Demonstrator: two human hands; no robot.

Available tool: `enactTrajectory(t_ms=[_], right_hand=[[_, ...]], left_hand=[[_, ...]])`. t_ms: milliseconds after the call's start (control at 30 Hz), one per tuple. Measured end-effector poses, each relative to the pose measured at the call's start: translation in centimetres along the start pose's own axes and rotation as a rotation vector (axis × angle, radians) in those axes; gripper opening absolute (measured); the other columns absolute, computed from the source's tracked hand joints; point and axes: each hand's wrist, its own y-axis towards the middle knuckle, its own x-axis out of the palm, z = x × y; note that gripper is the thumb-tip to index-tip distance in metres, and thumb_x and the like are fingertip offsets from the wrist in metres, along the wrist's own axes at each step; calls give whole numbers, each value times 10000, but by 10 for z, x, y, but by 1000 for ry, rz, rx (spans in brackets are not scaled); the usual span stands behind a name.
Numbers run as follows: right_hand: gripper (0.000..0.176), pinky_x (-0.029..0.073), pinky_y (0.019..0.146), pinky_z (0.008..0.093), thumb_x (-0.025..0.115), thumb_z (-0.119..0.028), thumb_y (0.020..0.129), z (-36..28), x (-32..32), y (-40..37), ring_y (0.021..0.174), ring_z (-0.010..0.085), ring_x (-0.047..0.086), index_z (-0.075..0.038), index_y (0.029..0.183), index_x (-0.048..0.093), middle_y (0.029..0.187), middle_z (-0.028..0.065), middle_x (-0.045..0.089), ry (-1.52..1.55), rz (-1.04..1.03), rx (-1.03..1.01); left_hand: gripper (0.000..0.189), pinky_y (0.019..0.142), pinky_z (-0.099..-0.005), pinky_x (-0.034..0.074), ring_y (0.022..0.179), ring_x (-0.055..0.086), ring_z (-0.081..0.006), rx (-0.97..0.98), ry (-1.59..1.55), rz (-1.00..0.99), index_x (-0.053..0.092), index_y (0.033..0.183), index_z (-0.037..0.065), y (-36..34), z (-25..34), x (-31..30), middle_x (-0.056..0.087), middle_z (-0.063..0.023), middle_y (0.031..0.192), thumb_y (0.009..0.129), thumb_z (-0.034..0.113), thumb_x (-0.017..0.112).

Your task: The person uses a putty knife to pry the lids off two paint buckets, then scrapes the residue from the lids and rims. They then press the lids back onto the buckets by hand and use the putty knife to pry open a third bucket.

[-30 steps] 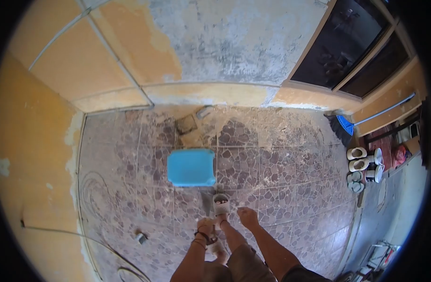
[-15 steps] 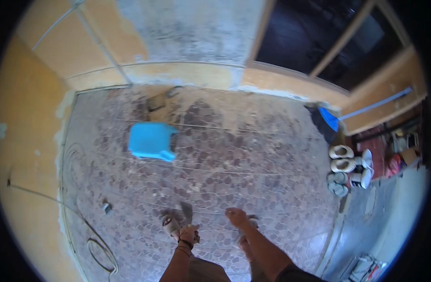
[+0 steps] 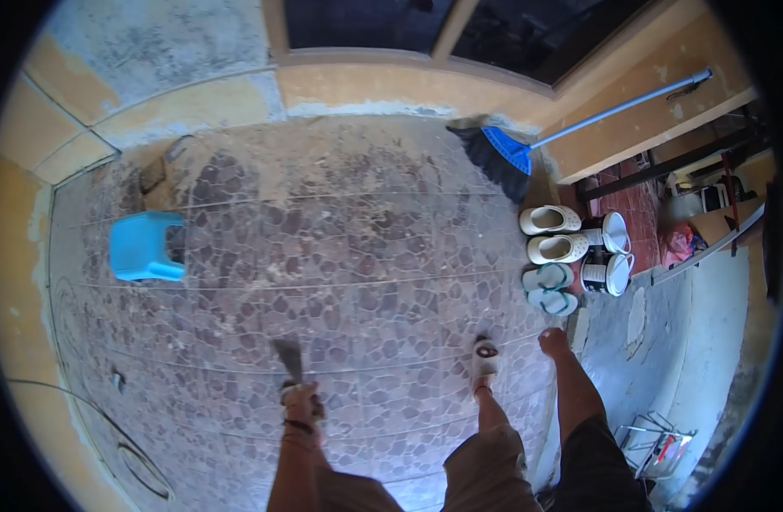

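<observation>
My left hand [image 3: 301, 399] is closed round the scraper [image 3: 288, 359], judged light, stiff-bladed, best gripped by its handle; right hand [image 3: 554, 341] half-curled, contents indeterminable.

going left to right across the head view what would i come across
Blue plastic stool → scraper held in the left hand → sandaled foot → flip-flops with green straps → white-lidded buckets → pink bundle.
</observation>
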Motion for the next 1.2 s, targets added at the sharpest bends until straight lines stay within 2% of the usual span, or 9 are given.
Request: enactTrajectory(t_ms=[267, 333, 400, 500, 733, 867, 900, 967, 1200], right_hand=[[229, 513, 679, 440, 565, -264, 795, 328, 0, 228, 712, 328, 644, -76, 825, 692, 821, 141, 674, -22, 346, -48], [203, 509, 665, 410, 602, -257, 786, 330, -36, 233, 710, 232, 618, -96, 881, 683, 804, 79, 650, 699, 238, 453], [249, 474, 741, 397, 593, -301, 807, 350, -45, 250, 691, 139, 512, -123, 979, 614, 762, -22, 512, 927, 275, 508], [354, 432, 820, 381, 626, -348, 814, 418, -39, 306, 869, 163, 508, -118, 1078, 578, 918, 19, 521, 1132, 278, 514], [737, 165, 1080, 466, 658, -452, 798, 433, -68, 375, 1354, 265, 243, -116, 1374, 343, 1441, 127, 303, 1399, 334, 304], [571, 345, 909, 366, 675, -463, 785, 426, -72, 393, 969, 183, 499, -85, 1174, 496, 1028, 59, 504, 1509, 379, 342], [335, 389, 670, 286, 698, -377, 788, 433, -65, 400, 618, 99, 449, -144, 973, 545, 704, -26, 441, 1710, 394, 246], [236, 383, 602, 276, 688, -325, 796, 456, -59, 375, 492, 97, 377, -137, 846, 553, 578, -58, 365, 1898, 373, 273], [464, 473, 789, 349, 726, -385, 757, 423, -82, 362, 864, 166, 517, -121, 1091, 543, 991, 65, 466, 1874, 575, 462]], left_hand=[[202, 324, -335, 383, 377, 456, -185, -64, -93, 203, 462, 724, 119, 21, -147, 146, 454, -28, 549, 821, 211, 613], [196, 320, -347, 383, 377, 463, -196, -146, -108, 167, 463, 743, 109, 18, -191, 184, 457, -36, 554, 832, 197, 614], [184, 311, -356, 377, 378, 468, -202, -215, -101, 76, 465, 768, 95, 20, -228, 214, 460, -47, 561, 837, 167, 620], [179, 309, -356, 394, 381, 482, -214, -295, -26, 88, 465, 777, 78, 28, -274, 245, 467, -60, 566, 852, 165, 602], [194, 306, -338, 410, 373, 478, -188, -283, 139, 187, 473, 775, 83, 21, -298, 264, 468, -46, 566, 833, 177, 631], [175, 293, -330, 398, 364, 471, -172, -253, 210, 242, 480, 770, 89, 11, -291, 253, 470, -32, 567, 820, 151, 636], [174, 290, -329, 395, 358, 466, -172, -237, 212, 242, 479, 766, 88, 9, -297, 241, 468, -32, 564, 818, 143, 636], [171, 278, -324, 383, 332, 439, -169, -225, 234, 265, 476, 752, 84, 5, -296, 230, 468, -34, 553, 808, 116, 635], [158, 309, -322, 390, 372, 488, -190, -119, 333, 341, 507, 751, 70, -13, -312, 160, 499, -60, 536, 811, 147, 632]])
